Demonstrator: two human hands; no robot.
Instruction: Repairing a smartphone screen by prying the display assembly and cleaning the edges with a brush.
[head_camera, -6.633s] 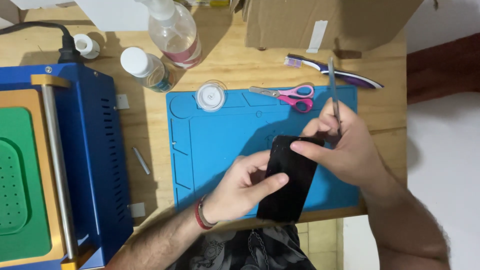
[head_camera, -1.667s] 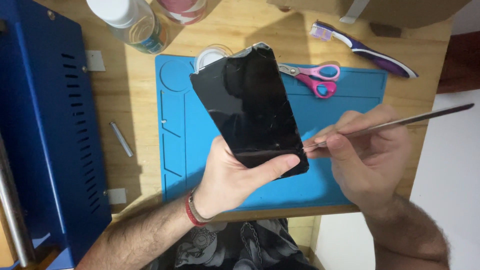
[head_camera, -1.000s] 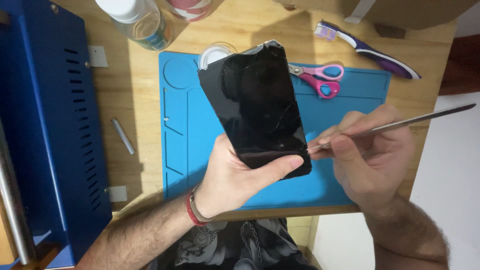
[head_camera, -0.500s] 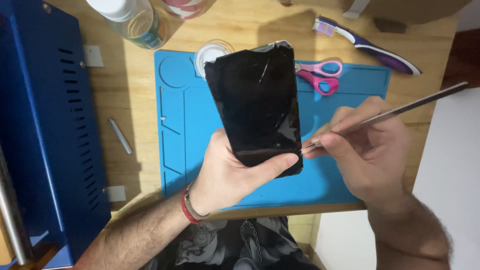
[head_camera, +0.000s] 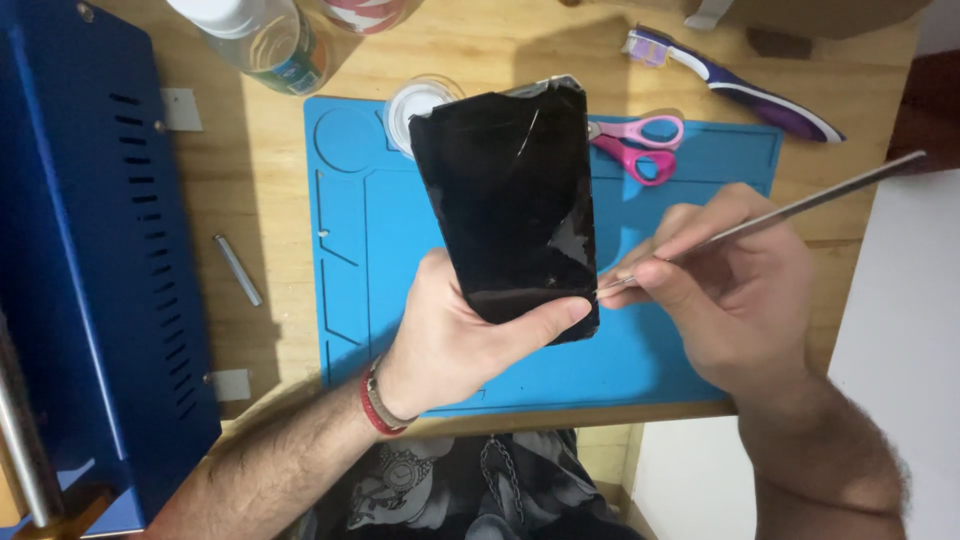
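My left hand (head_camera: 460, 340) grips the lower end of a black phone (head_camera: 510, 200), holding it upright above the blue work mat (head_camera: 360, 260). The phone's dark glass shows cracks and a lifted film near its right edge. My right hand (head_camera: 730, 290) pinches a thin metal pry tool (head_camera: 800, 205) like a pen. The tool's tip touches the phone's lower right edge, close to my left thumb.
A blue machine (head_camera: 90, 260) fills the left side. On the wooden table lie pink scissors (head_camera: 640, 145), a purple toothbrush (head_camera: 740, 85), a small clear dish (head_camera: 415, 100), a plastic bottle (head_camera: 260, 40) and a short metal rod (head_camera: 238, 270). The table edge runs along the right.
The phone was lifted off the mat and held up, then turned a little more upright. The pry tool's tip stays at its lower right edge.
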